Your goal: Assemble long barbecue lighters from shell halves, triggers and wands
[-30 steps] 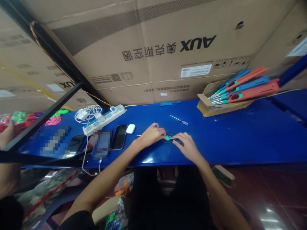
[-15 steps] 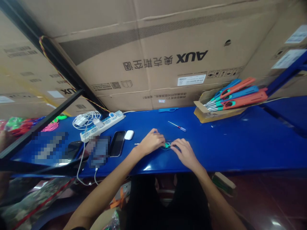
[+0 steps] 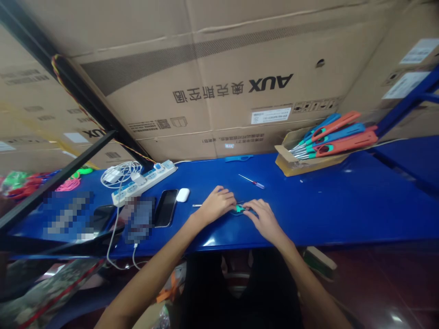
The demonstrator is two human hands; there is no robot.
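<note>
Both my hands rest on the blue table (image 3: 343,210), meeting over a long blue lighter with a teal part (image 3: 240,209). My left hand (image 3: 216,204) is curled over its left end, and a thin metal tip (image 3: 196,205) sticks out to the left of the fist. My right hand (image 3: 263,218) pinches the lighter's right side with closed fingers. Most of the lighter is hidden under my fingers.
A small screwdriver (image 3: 252,182) and a blue plastic piece (image 3: 239,158) lie behind my hands. A cardboard tray (image 3: 291,164) of orange and blue lighters (image 3: 338,137) stands at the back right. Phones (image 3: 165,208), a white earbud case (image 3: 183,195) and a power strip (image 3: 144,183) lie left. Large cartons (image 3: 219,68) wall the back.
The camera has tilted slightly, so the scene sits a little lower and left in view. My hands have stayed together on the lighter with only small finger movements.
</note>
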